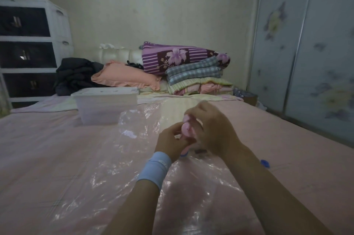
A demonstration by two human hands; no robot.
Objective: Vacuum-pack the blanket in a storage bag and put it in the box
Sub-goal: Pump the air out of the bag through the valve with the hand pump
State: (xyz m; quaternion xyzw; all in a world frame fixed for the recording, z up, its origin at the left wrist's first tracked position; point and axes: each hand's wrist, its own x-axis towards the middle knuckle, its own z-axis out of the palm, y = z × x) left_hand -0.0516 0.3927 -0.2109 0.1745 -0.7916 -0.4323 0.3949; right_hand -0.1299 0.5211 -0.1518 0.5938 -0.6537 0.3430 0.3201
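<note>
We hold a pink pump (186, 128) upright between both hands, over the middle of the bed. Our left hand (170, 140), with a pale blue wristband (155, 167) on its wrist, curls its fingers around the lower part of the pump. Our right hand (214, 131) wraps over the upper part from the other side. Both hands are closed on it, and they touch each other around it.

Directly beneath the grip lies the clear storage bag (115, 158), spread flat and wrinkled, reaching from past our hands back towards our body. Pink fabric (86, 186) shows through the plastic. We cannot tell whether it is packed inside the bag or is the bed cover below. A small blue rim (184, 155) peeks out just under our left hand, against the bag.

A blue cap (265, 163) lies on the bed to the right of the grip, apart from the bag. The box (107, 104), translucent white with its lid on, stands beyond the grip and to its left, at the bag's far edge.

Farther beyond the hands, a stack of folded bedding (191, 70) and a peach pillow (124, 78) lie against the wall, with dark clothing (76, 73) to the pillow's left. A white drawer unit (28, 43) stands far left and a wardrobe (306, 52) far right.
</note>
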